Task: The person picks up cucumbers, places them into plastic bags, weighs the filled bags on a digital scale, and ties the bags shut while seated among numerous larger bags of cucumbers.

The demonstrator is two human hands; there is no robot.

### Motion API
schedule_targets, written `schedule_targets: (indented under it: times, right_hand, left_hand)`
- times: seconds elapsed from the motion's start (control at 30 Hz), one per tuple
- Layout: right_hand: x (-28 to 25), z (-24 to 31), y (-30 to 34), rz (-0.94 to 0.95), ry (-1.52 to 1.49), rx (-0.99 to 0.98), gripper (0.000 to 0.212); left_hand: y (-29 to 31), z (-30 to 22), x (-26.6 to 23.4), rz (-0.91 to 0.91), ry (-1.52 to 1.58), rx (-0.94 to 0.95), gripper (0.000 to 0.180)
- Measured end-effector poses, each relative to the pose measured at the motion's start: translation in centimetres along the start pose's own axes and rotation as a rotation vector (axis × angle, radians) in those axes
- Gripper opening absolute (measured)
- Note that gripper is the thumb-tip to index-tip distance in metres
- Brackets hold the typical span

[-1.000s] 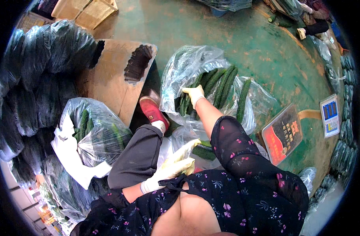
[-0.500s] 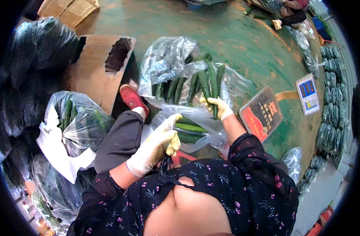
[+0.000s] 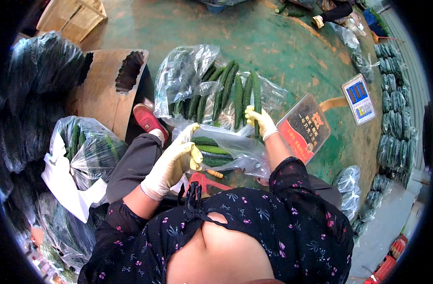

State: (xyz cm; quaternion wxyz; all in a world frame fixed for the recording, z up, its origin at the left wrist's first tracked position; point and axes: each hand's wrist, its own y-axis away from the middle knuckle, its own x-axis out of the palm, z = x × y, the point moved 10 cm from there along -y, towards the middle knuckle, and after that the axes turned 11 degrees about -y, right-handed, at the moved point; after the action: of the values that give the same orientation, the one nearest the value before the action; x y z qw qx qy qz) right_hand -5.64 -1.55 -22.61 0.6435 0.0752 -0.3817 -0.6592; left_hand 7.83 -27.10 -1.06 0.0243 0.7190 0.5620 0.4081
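My right hand (image 3: 262,122), in a pale rubber glove, grips the lower end of a long green cucumber (image 3: 257,94). Several more cucumbers (image 3: 239,102) lie side by side on an opened clear plastic sheet in front of me. My left hand (image 3: 176,158), gloved too, is at the left end of a clear plastic bag (image 3: 247,154), with one finger stretched along its edge and the others curled; it appears to hold the film. Inside that bag lie several cucumbers (image 3: 214,151), stacked crosswise. Film and fingers partly hide the left hand's grip.
A scale's platform (image 3: 304,128) stands to the right, its display (image 3: 359,98) beyond it. Bagged cucumbers (image 3: 91,146) sit at my left beside a cardboard box (image 3: 103,80). Rows of packed bags (image 3: 392,109) line the right wall. Another person's gloved hand (image 3: 318,21) shows far right.
The view has shifted, so most things sit further left. My right hand has separated one cucumber from the pair it had and holds it upright. My left hand stays by the bag.
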Motion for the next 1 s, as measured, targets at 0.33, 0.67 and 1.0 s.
schedule_targets:
  times: [0.33, 0.67, 1.0]
  right_hand:
    - [18.9, 0.2, 13.6, 1.032, 0.036, -0.023, 0.027]
    - [12.4, -4.4, 11.1, 0.906, 1.070, 0.519, 0.032]
    - [25.4, -11.9, -7.2, 0.425, 1.121, 0.200, 0.061]
  left_hand:
    - [0.4, -1.6, 0.9, 0.084, 0.184, 0.027, 0.062]
    - [1.5, -0.1, -0.2, 0.015, 0.061, -0.022, 0.073]
    - [1.9, -0.2, 0.5, -0.007, -0.025, -0.166, 0.080]
